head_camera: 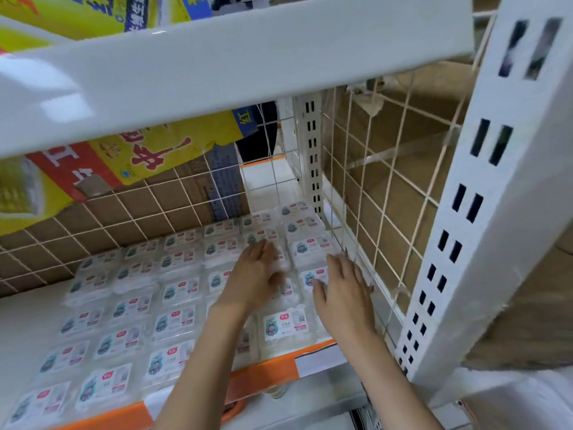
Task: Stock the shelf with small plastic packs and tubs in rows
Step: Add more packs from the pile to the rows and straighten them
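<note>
Where both hands rest, clear packs point(173, 293), white labels, tidy rows

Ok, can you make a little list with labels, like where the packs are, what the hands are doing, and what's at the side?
place: white shelf with an orange front strip
goods: small clear packs lying flat in rows
left hand: open, palm down on the packs
right hand: open, flat on the packs beside the wire grid
behind: yellow bag and brown cardboard
</note>
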Action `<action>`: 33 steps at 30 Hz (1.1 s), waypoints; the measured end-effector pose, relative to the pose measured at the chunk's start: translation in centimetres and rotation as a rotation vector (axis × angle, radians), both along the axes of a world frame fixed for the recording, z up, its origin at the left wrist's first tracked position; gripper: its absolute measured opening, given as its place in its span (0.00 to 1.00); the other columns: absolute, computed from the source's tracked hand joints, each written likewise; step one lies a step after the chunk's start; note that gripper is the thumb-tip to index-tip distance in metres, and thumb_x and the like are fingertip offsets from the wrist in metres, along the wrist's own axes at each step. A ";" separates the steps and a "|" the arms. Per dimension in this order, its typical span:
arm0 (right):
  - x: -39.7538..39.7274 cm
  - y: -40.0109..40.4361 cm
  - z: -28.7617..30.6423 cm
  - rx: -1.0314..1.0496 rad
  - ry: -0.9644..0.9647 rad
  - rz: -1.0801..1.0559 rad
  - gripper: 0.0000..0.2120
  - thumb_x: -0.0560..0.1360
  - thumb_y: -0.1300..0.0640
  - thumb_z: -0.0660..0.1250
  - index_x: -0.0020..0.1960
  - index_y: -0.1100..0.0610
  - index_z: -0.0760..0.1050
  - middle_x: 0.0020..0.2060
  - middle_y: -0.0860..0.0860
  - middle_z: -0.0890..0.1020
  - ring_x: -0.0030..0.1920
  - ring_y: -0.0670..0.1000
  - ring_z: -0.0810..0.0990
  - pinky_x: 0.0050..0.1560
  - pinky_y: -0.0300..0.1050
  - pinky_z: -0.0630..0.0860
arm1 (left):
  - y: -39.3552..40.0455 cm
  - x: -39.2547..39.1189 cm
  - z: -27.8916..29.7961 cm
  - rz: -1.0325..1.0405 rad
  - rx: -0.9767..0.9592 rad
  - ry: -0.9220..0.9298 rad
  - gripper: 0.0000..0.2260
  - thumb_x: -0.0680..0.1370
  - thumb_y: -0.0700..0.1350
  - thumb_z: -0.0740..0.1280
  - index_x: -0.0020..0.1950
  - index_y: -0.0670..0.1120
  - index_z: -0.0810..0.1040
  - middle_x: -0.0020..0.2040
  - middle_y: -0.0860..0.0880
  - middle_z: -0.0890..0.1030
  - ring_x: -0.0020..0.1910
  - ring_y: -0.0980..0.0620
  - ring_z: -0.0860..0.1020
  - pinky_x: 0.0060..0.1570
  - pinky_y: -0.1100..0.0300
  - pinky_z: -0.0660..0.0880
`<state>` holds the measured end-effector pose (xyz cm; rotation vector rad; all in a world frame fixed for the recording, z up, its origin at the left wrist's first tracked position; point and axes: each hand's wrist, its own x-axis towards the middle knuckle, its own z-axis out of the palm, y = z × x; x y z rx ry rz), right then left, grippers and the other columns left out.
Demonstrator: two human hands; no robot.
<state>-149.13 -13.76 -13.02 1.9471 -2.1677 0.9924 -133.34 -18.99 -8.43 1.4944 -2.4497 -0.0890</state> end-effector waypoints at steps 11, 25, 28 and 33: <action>0.3 0.1 0.0 0.028 0.033 -0.044 0.12 0.68 0.57 0.73 0.49 0.63 0.80 0.48 0.59 0.81 0.50 0.59 0.80 0.50 0.51 0.78 | -0.6 -0.4 -1.6 0.087 0.026 -0.190 0.28 0.83 0.49 0.51 0.77 0.40 0.43 0.78 0.41 0.44 0.77 0.46 0.42 0.74 0.56 0.38; 4.3 0.7 1.6 -0.031 -0.150 0.056 0.18 0.67 0.65 0.71 0.56 0.65 0.77 0.52 0.60 0.79 0.53 0.61 0.78 0.54 0.52 0.76 | 7.8 10.7 -1.1 0.401 -0.020 0.254 0.28 0.74 0.51 0.63 0.69 0.36 0.69 0.62 0.34 0.75 0.57 0.34 0.75 0.54 0.44 0.74; 7.6 1.3 1.5 0.002 -0.157 0.119 0.18 0.69 0.64 0.70 0.58 0.65 0.76 0.55 0.61 0.78 0.56 0.62 0.77 0.57 0.54 0.74 | 10.0 14.5 -1.9 0.475 -0.041 0.274 0.26 0.71 0.52 0.60 0.62 0.35 0.75 0.54 0.34 0.79 0.50 0.33 0.78 0.48 0.43 0.76; 14.4 2.3 2.5 0.061 -0.170 0.167 0.19 0.72 0.62 0.66 0.62 0.64 0.74 0.59 0.60 0.76 0.60 0.61 0.74 0.61 0.52 0.71 | 10.9 22.0 -1.9 0.516 -0.082 0.286 0.28 0.71 0.57 0.55 0.59 0.37 0.77 0.52 0.36 0.80 0.48 0.34 0.78 0.47 0.44 0.75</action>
